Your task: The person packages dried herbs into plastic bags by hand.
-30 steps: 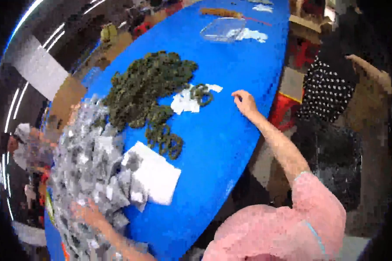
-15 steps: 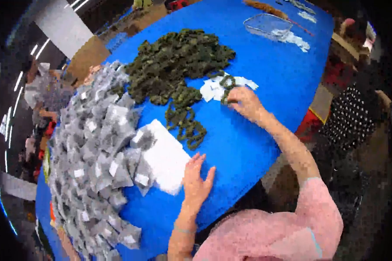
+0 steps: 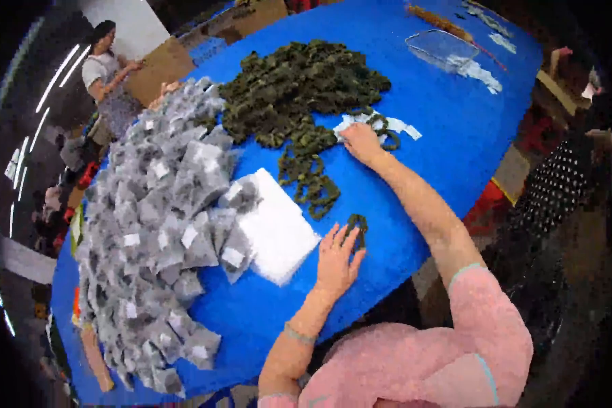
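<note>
My right hand reaches over the small white pieces beside the dark green pile; its fingertips are pressed down there, and what they pinch is too small to make out. My left hand lies low over the blue table with fingers apart, its fingertips beside a single green ring. Left of that hand is a stack of white sheets. Several loose green rings trail down from the pile toward the sheets.
A large heap of grey packets with white labels covers the left of the blue table. A wire-rimmed net and a brown brush lie at the far side. A person stands beyond the heap; another in dotted clothing is at right.
A green ring now lies by my left hand. My right hand has shifted left onto the white pieces. The view has turned slightly, and the far person shows more clearly.
</note>
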`<state>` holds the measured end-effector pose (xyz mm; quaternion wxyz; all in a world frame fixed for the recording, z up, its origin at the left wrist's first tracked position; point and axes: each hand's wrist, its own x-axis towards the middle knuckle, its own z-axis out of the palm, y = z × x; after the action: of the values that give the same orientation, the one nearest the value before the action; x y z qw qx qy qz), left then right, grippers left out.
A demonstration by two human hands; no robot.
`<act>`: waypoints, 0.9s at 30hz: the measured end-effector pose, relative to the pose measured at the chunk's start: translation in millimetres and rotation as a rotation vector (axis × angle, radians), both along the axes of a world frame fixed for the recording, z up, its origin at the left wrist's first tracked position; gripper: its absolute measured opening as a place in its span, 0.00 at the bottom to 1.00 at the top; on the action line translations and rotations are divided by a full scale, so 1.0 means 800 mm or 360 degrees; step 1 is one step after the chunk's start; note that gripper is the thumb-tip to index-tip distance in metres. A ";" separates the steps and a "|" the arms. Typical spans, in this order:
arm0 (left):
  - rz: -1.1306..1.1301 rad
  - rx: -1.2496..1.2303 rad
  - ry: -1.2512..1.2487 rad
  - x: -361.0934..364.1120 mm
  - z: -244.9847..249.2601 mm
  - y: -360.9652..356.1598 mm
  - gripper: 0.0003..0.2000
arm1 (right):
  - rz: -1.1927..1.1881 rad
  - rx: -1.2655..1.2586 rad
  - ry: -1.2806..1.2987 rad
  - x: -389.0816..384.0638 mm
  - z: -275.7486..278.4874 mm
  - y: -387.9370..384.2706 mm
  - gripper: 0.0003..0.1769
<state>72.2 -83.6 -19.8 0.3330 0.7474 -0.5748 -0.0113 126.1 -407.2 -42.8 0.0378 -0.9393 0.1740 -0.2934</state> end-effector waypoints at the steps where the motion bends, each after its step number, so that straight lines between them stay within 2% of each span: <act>1: 0.0013 -0.0070 0.0101 0.006 -0.004 -0.002 0.26 | 0.0008 0.0010 -0.0044 -0.006 0.005 0.002 0.11; 4: 0.0056 -0.0185 0.0357 0.010 -0.019 0.002 0.25 | 0.0029 0.0059 -0.0076 -0.041 0.023 0.039 0.11; 8: 0.0227 -0.0288 0.1707 0.018 -0.031 0.003 0.18 | 0.0299 0.1076 -0.0414 -0.122 0.077 0.162 0.14; 10: 0.0242 -0.0401 0.1815 0.014 -0.034 -0.001 0.17 | 0.0492 0.0728 -0.0387 -0.148 0.060 0.208 0.17; 13: 0.0242 -0.0772 0.2007 0.012 -0.032 -0.005 0.12 | 0.0594 0.0586 -0.0278 -0.168 0.037 0.257 0.21; 15: 0.0289 -0.0763 0.2124 0.015 -0.026 -0.001 0.11 | 0.0710 0.0437 -0.0274 -0.168 0.031 0.262 0.27; 18: 0.0386 -0.0709 0.2480 0.019 -0.012 0.008 0.09 | 0.0690 0.0399 -0.0293 -0.171 0.030 0.271 0.25; 19: 0.0408 -0.0736 0.2472 0.022 0.000 0.012 0.09 | 0.0721 0.0399 -0.0291 -0.175 0.032 0.271 0.25; 23: 0.0515 -0.0071 0.1396 0.049 0.059 0.028 0.09 | 0.0526 0.1393 -0.0146 -0.202 0.037 0.243 0.23; 25: 0.0706 -0.0386 0.0660 0.100 0.039 0.035 0.07 | 0.0438 0.1431 -0.0257 -0.202 0.043 0.233 0.22; 26: 0.0712 -0.0394 0.0659 0.118 0.037 0.036 0.07 | 0.0337 0.1471 -0.0380 -0.200 0.047 0.226 0.21; 27: 0.0724 -0.0349 0.0457 0.133 0.036 0.036 0.07 | 0.0232 0.1510 -0.0504 -0.196 0.051 0.220 0.21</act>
<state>178.7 -54.7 8.9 0.4839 0.8073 -0.3373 0.0202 -31.1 -231.1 -1.8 0.5070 -0.7722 0.2142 -0.3175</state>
